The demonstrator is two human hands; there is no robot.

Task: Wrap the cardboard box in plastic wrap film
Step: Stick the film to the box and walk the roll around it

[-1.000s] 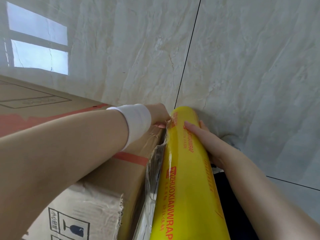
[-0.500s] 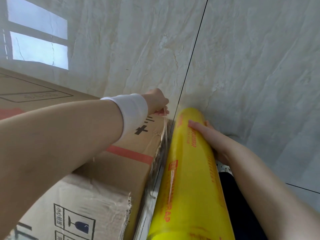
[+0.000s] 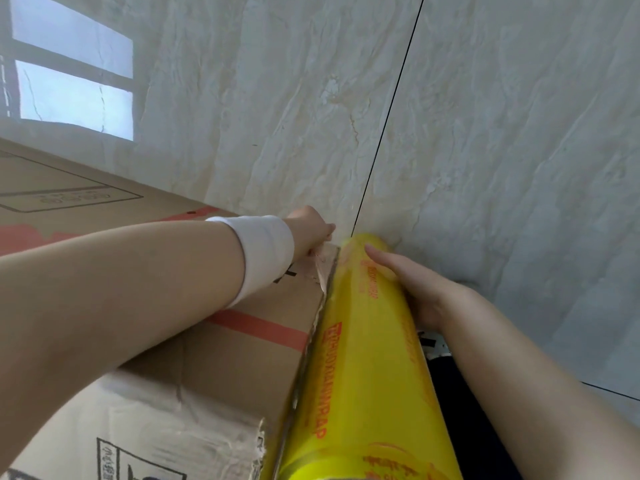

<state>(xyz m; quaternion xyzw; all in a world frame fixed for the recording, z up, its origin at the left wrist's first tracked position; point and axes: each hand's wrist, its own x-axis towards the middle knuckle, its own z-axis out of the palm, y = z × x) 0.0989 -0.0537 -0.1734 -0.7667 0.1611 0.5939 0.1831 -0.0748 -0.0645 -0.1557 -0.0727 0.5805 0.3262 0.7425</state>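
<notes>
A large brown cardboard box (image 3: 225,344) with red stripes fills the lower left. A yellow roll of plastic wrap film (image 3: 367,368) stands against the box's right edge. My left hand (image 3: 310,225), with a white wristband, reaches over the box's far corner and pinches the loose end of clear film (image 3: 323,263) there. My right hand (image 3: 412,285) lies along the roll's right side near its far end, fingers straight over the top, thumb hidden behind the roll.
Pale marble floor tiles (image 3: 485,150) with a dark grout line spread beyond the box. A bright window reflection (image 3: 72,74) shows on the floor at upper left. Dark trousers (image 3: 460,410) show under my right forearm.
My left hand has drawn the film's end away from the roll onto the box's far corner. The roll has stayed against the box's edge under my right hand.
</notes>
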